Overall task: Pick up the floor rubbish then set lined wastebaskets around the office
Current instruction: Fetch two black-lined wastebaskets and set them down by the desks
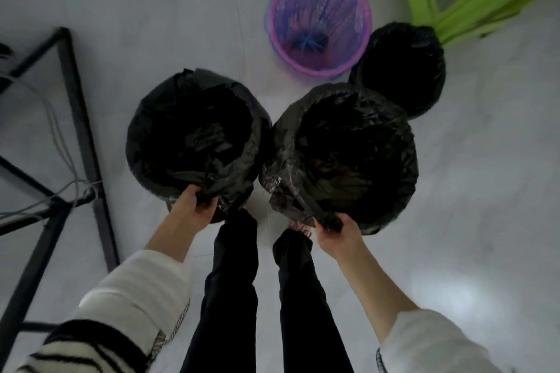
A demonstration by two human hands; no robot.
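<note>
Floor: pale grey floor [181,9], seen from straight above, with a black frame [78,106] and cables [63,142] at left and a green chair [472,3] at top right.
Left basket: black-lined basket [194,133] directly ahead of the left hand [194,206], mouth up, its near rim at the fingers.
Right basket: second lined basket [345,154] ahead of the right hand [336,233], touching the left one rim to rim.
Left hand: curled over the near rim and liner, gripping it, arm reaching forward and down.
Right hand: pinching a bunched fold of liner at the near rim, arm likewise extended.
Spare baskets: third lined basket [403,70] stands beyond the right one, beside an unlined purple basket [321,21].
Key relation: each hand has its own basket just in front, so neither needs to reach across.
Next move, as a judgement: lift both and carry them apart to separate spots; the liner grip on the right could slip off the rim.
Legs: dark trousers [233,281] stand between the arms.
</note>
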